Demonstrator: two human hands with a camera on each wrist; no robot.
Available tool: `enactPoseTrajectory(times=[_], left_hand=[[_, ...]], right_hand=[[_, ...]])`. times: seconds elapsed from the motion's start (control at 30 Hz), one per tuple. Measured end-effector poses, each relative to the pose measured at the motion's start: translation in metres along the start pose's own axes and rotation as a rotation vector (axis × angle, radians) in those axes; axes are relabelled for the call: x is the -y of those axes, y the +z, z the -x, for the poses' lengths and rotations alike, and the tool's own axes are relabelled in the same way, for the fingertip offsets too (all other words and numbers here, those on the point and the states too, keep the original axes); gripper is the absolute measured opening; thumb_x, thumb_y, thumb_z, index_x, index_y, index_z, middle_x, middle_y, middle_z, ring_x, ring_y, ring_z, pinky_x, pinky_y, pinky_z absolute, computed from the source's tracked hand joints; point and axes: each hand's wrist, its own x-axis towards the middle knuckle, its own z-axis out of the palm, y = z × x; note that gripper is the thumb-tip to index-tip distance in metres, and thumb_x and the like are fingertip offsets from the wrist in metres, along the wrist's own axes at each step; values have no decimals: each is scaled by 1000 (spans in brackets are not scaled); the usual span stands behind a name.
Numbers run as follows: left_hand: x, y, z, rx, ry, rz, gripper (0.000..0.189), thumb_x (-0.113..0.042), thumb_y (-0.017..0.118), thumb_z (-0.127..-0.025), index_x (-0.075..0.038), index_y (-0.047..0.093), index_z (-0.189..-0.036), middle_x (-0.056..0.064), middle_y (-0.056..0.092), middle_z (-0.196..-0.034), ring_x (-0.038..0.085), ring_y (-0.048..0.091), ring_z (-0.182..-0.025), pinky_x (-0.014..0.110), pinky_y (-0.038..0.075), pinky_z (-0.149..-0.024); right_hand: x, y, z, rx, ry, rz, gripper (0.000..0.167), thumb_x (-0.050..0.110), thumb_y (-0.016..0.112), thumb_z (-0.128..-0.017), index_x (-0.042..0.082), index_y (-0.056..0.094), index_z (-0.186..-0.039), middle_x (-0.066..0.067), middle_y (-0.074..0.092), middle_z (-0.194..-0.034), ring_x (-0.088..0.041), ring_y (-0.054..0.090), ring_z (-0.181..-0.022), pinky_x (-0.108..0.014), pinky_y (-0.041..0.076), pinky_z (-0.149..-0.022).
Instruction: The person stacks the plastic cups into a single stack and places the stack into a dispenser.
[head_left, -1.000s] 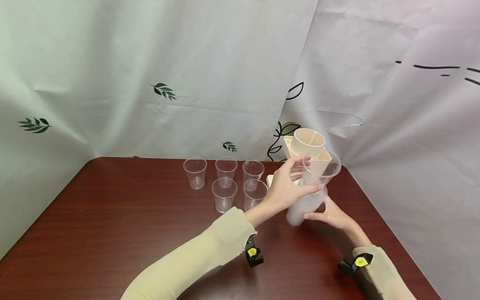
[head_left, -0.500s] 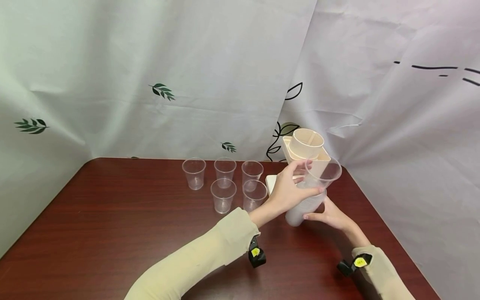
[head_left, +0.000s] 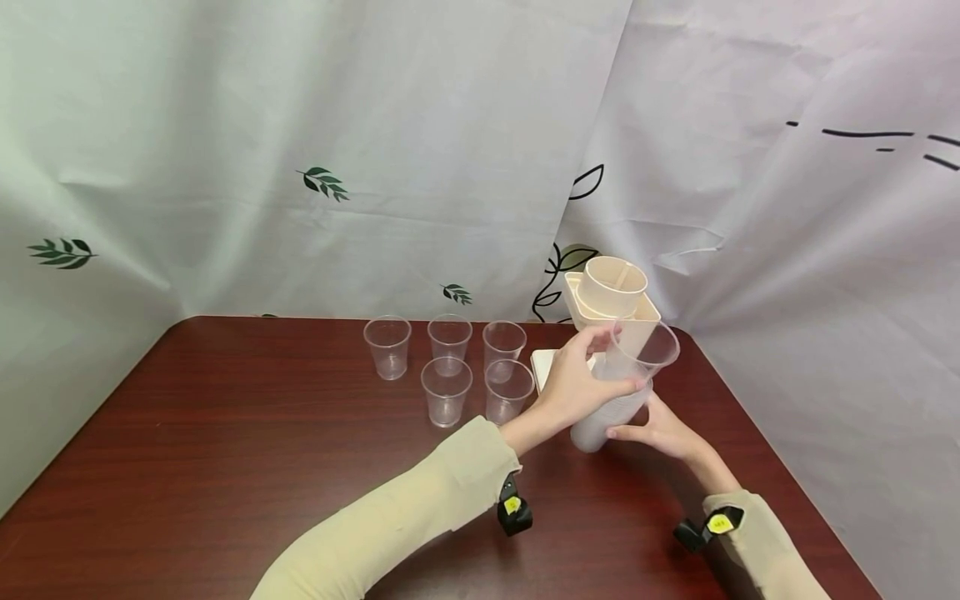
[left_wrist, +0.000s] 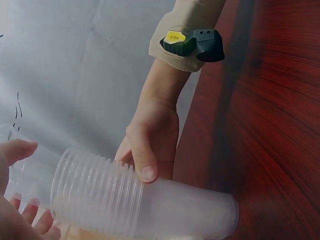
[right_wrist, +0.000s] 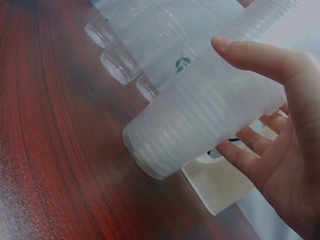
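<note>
In the head view a tilted stack of clear plastic cups [head_left: 600, 423] leans at the table's right, its base near the tabletop. My right hand [head_left: 663, 427] grips this stack lower down, the thumb on the near side and the fingers behind. At the stack's upper end my left hand [head_left: 576, 382] holds the top cup [head_left: 652, 343] between thumb and fingers. The left wrist view shows that top cup [left_wrist: 30, 170] standing out from the nested rims [left_wrist: 97, 192]. In the right wrist view the nested cups [right_wrist: 175, 120] lie across my palm.
Several single clear cups [head_left: 447, 392] stand upright left of my hands. Behind the stack is a cream-coloured holder [head_left: 615, 287] with a round open top and a flat base [head_left: 543, 363]. A curtain [head_left: 375, 167] hangs behind the dark red table [head_left: 262, 467].
My left hand and the top cup have sunk slightly. The right hand keeps its grip on the stack, and the standing cups have not moved on the table.
</note>
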Motion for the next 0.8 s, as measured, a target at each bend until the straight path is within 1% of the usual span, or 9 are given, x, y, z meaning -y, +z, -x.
enactPoseTrajectory(times=[0.13,0.37,0.5,0.63,0.73,0.8], left_hand=[[2,0,1,3,-35,-32,65,-23,83,-72,-15,56,-130,1,64,-125,10,60,-112,26,46,-101],[5,0,1,22,-65,-33,64,-22,83,-72,-13,56,-129,2,63,-128,14,59,-115,25,46,-100],[9,0,1,35,-80,-24,65,-23,83,-72,-13,55,-129,4,62,-129,16,59,-117,27,47,-100],[11,-2,2,53,-94,-53,63,-23,83,-72,-12,56,-127,6,63,-127,17,60,-117,28,48,-99],[12,-3,2,69,-113,-78,61,-24,83,-72,-13,56,-126,5,64,-127,17,60,-118,25,48,-98],[12,-4,3,77,-126,-77,60,-24,83,-73,-13,57,-126,4,63,-127,17,60,-118,24,47,-98]], right_hand=[[0,0,1,-12,10,18,70,-4,71,-78,18,38,-136,21,55,-121,5,55,-106,-12,45,-88],[-1,0,2,-26,23,34,72,-3,72,-78,13,36,-139,21,52,-123,6,53,-109,-11,43,-90],[-1,0,1,-22,29,29,72,-2,71,-78,13,35,-139,21,52,-124,6,53,-109,-12,43,-91],[-2,0,0,-15,24,22,71,-3,71,-79,13,37,-139,20,53,-124,5,54,-109,-12,44,-90],[-2,0,0,-19,26,24,70,-3,71,-78,12,37,-138,20,53,-124,5,54,-109,-12,44,-91],[-2,0,0,-21,29,29,70,-3,71,-78,11,37,-138,20,53,-124,5,53,-110,-12,43,-92]])
